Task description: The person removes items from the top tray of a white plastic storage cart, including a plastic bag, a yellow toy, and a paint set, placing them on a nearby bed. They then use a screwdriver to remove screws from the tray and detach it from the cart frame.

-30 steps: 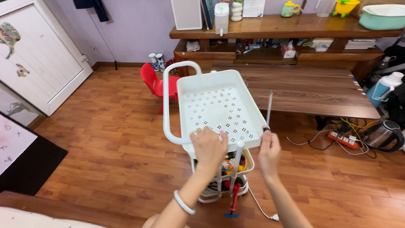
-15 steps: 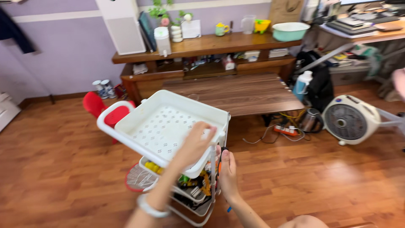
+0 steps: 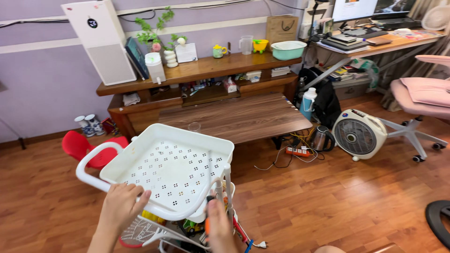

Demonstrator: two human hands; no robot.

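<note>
A white plastic cart stands in front of me; its perforated top tray holds nothing and has a loop handle on the left. My left hand grips the tray's near rim. My right hand is closed around an orange-handled tool beside the cart's near right post. Lower shelves with colourful small items show beneath the tray.
A low wooden table stands behind the cart, with a long wooden shelf unit at the wall. A red child's chair is at left. A floor fan, kettle, power strip and pink office chair are at right.
My view has swung right and the cart has turned with it. My left hand slid to the tray's near left rim; my right hand dropped lower by the post.
</note>
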